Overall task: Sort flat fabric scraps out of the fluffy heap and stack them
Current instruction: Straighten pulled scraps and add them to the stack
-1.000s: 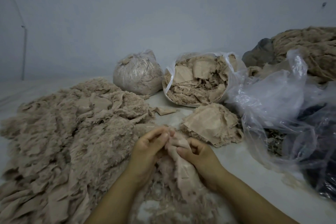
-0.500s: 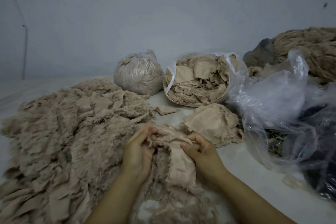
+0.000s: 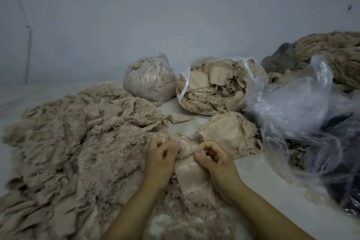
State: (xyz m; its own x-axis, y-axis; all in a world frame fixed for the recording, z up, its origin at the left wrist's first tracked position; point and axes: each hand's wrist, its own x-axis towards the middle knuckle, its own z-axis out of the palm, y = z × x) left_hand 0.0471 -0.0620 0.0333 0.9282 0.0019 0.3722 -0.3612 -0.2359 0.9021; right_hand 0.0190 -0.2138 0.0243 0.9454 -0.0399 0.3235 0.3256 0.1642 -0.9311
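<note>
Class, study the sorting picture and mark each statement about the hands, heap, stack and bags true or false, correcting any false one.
1. Both hands hold the same scrap. True: left hand and right hand grip it.
2. The fluffy heap lies to the person's right. False: it lies to the left.
3. The stack sits in front of the open bag. True.
4. The tied bag is right of the open bag. False: it is left of it.

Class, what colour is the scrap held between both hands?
Pale beige scrap, clearest in the head view.
</note>
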